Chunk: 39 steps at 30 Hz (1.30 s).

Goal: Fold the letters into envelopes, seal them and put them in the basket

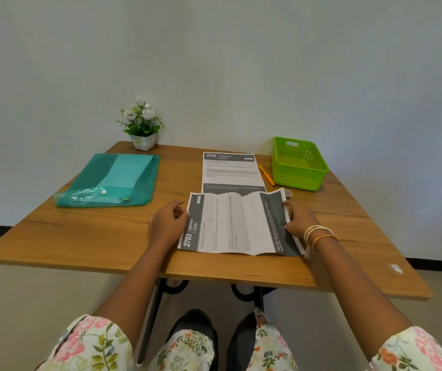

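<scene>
A printed letter marked 2703 [237, 223] lies sideways near the table's front edge, creased into wavy panels. My left hand [167, 223] pinches its left short edge, and my right hand [298, 219] pinches its right short edge at the dark band. A second letter marked 2659 [230, 170] lies flat behind it. The green basket [298, 163] stands at the back right with nothing visible inside. A teal plastic folder [112, 180] at the left holds light-coloured envelopes.
An orange pen [266, 175] lies between the far letter and the basket. A small round cap or pot [287, 193] sits near my right hand. A potted white flower [142, 124] stands at the back by the wall. The wooden table [80, 236] shows bare wood front left.
</scene>
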Available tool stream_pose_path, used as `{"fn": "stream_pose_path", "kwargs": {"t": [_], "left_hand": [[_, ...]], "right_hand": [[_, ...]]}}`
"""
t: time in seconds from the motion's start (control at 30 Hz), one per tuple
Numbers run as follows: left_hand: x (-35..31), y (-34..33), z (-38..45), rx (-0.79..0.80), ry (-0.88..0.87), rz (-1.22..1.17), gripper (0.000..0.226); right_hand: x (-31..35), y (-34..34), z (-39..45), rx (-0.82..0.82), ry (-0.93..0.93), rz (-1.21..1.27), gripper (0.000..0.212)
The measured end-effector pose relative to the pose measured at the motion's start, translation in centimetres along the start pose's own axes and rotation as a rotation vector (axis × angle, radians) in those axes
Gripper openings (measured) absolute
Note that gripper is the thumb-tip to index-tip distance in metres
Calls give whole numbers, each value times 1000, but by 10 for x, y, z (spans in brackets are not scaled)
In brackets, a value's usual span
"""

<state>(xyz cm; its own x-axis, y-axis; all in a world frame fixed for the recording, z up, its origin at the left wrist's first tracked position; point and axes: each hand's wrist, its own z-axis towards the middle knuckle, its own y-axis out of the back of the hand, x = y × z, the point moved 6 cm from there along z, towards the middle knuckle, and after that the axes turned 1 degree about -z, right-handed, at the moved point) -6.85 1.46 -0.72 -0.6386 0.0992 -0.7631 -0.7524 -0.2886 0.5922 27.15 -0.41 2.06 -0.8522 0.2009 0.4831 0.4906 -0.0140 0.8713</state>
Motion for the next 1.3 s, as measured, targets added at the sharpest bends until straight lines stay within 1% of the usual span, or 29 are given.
{"fn": "stream_pose_path", "kwargs": {"t": [0.2, 0.33, 0.4, 0.47, 0.53, 0.57, 0.63, 0.7, 0.73, 0.8, 0.9, 0.97, 1.07, 1.2, 1.3], "left_hand": [[-2, 3, -2, -8, 25, -97, 42], [0, 3, -3, -19, 43, -112, 47], [0, 1, -4, 6, 38, -86, 54], [-2, -1, -3, 20, 21, -14, 61], [-2, -2, -1, 33, 21, 9, 61], [-2, -2, -1, 42, 21, -5, 58], [-1, -3, 0, 57, 18, -33, 52], [0, -3, 1, 62, 16, -39, 49], [1, -3, 1, 59, 14, -38, 49], [0, -2, 0, 55, 9, -30, 49], [-1, -3, -2, 53, 9, -23, 49], [0, -3, -2, 50, 19, -17, 50], [1, -3, -1, 44, 34, -23, 51], [1, -4, -1, 47, 33, -15, 52], [2, -5, -1, 62, 35, -14, 53]], "right_hand": [[7, -1, -6, -27, -21, 12, 73], [0, -5, -8, -101, -57, 25, 72], [-4, -10, -9, -127, -56, 10, 73], [-7, -16, -7, -114, -59, -44, 74], [-8, -19, -8, -125, -88, -143, 66], [-5, -18, -11, -172, -104, -224, 58], [7, -16, -18, -319, -112, -358, 44], [29, -23, -23, -400, -17, -324, 45], [43, -31, -25, -396, 68, -282, 47], [72, -54, -30, -301, 217, -226, 51], [103, -87, -36, -147, 332, -242, 56], [107, -98, -35, -99, 339, -269, 59], [91, -99, -30, -57, 282, -278, 61], [57, -83, -28, -81, 222, -270, 59], [48, -78, -29, -99, 220, -293, 58]]}}
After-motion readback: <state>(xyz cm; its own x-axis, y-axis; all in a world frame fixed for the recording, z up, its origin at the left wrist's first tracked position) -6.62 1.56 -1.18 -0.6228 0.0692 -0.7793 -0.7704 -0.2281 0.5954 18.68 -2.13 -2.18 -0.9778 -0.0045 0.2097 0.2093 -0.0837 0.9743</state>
